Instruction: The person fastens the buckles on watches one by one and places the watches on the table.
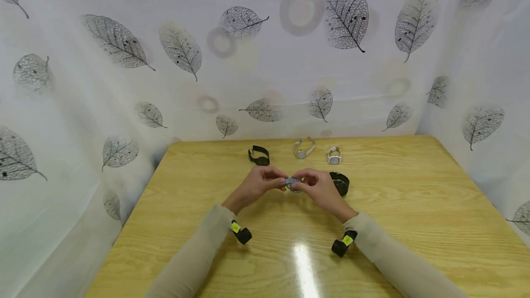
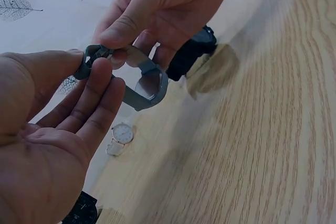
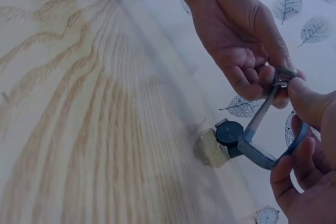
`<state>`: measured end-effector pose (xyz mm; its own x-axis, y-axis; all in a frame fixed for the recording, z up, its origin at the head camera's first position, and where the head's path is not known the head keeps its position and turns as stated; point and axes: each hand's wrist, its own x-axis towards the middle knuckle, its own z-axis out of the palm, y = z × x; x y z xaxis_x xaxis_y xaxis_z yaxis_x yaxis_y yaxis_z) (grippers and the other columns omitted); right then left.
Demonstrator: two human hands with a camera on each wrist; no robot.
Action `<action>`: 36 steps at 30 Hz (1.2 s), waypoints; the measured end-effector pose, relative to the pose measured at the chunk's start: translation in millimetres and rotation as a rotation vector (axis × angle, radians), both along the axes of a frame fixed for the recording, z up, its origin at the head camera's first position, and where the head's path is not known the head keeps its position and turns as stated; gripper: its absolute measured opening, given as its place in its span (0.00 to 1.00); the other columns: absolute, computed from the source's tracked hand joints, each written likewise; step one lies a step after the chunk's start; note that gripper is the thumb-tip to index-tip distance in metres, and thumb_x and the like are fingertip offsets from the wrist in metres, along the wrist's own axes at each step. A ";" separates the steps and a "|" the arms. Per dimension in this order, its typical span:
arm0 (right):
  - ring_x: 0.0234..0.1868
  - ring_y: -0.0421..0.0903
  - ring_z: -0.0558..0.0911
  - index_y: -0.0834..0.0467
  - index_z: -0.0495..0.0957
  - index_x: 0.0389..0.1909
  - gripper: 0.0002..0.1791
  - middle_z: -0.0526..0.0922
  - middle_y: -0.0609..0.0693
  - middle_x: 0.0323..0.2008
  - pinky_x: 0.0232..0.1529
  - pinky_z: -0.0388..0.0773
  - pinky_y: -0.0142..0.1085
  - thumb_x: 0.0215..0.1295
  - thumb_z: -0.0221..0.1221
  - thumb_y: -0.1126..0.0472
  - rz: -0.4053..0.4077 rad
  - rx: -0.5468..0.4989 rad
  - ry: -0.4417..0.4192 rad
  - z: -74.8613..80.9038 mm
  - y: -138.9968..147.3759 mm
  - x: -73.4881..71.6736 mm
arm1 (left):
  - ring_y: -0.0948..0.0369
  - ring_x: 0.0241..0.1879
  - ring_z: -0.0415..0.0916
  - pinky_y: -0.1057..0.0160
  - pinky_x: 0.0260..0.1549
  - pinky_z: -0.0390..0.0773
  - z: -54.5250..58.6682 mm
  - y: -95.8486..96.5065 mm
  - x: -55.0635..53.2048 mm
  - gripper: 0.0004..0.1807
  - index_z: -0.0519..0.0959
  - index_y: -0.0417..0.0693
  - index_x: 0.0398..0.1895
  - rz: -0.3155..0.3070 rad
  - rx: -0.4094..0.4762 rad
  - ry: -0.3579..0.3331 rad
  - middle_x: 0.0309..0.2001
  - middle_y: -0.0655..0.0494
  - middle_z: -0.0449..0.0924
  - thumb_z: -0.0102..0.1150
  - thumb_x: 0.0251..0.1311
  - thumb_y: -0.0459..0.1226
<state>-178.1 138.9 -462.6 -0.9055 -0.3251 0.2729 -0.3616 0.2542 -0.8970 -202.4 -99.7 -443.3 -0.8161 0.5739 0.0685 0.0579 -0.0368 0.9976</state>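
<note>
A wristwatch with a blue-grey strap (image 1: pixel 291 181) is held up over the table between both hands. My left hand (image 1: pixel 257 186) pinches the strap's buckle end between thumb and fingers, as the left wrist view shows close up. From the other side my right hand (image 1: pixel 322 191) grips the strap near the buckle. The strap forms a closed-looking loop, and the watch case (image 3: pixel 257 156) hangs at its lower part, away from the fingertips. Fingers hide some of the buckle. A dark watch (image 1: pixel 340 183) lies just beyond the right hand.
Behind the hands, a black watch (image 1: pixel 261 157), a pale slim-strapped watch (image 1: pixel 303 151) and a white square-faced watch (image 1: pixel 334 157) lie along the back of the wooden table (image 1: pixel 198 169). A leaf-patterned cloth (image 1: pixel 265 72) hangs behind the table's far edge.
</note>
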 end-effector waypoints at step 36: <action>0.23 0.48 0.75 0.49 0.86 0.47 0.09 0.86 0.51 0.31 0.25 0.73 0.33 0.68 0.68 0.56 0.005 -0.010 0.056 1.0 -4.1 -0.1 | 0.53 0.35 0.78 0.56 0.41 0.83 -12.2 2.7 -6.6 0.11 0.81 0.37 0.45 -0.066 -0.081 -0.040 0.40 0.23 0.75 0.58 0.76 0.38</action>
<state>-178.2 134.8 -461.6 -0.8872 -0.3264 0.3262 -0.4124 0.2438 -0.8778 -209.0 -97.0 -455.5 -0.7775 0.6288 -0.0118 0.0182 0.0413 0.9990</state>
